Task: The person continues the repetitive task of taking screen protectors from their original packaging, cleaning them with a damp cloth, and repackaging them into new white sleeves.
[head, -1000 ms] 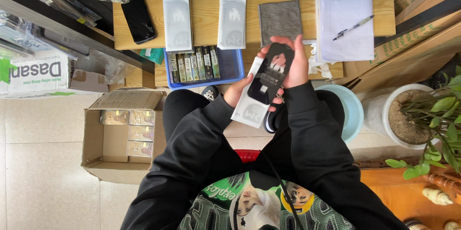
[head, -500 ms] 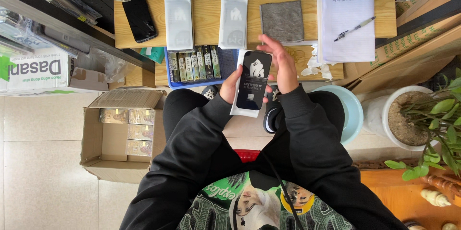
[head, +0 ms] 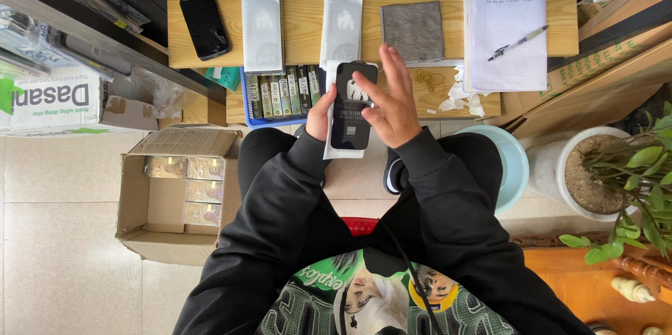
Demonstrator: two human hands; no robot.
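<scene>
At the centre of the frame the left hand [head: 320,116] is gripping a black phone-shaped screen protector [head: 352,105] together with the white sleeve [head: 336,146] behind it, thumb along the left edge, so that the flat face is turning up toward the camera. The right hand [head: 393,104] is resting against its right edge with fingers spread and loosely open, closing on nothing and probably steadying or peeling the piece.

Above, on the wooden worktop [head: 308,27], things are lying in a row within easy reach: one black phone [head: 204,25] at upper left, two white sleeves [head: 262,32], one grey cloth [head: 413,30], one notepad [head: 505,37] with one pen [head: 518,43] on it. A blue tray [head: 246,100] below the worktop's edge is keeping small boxes upright. At lower left one open cardboard box [head: 178,198] is sitting on the floor.
</scene>
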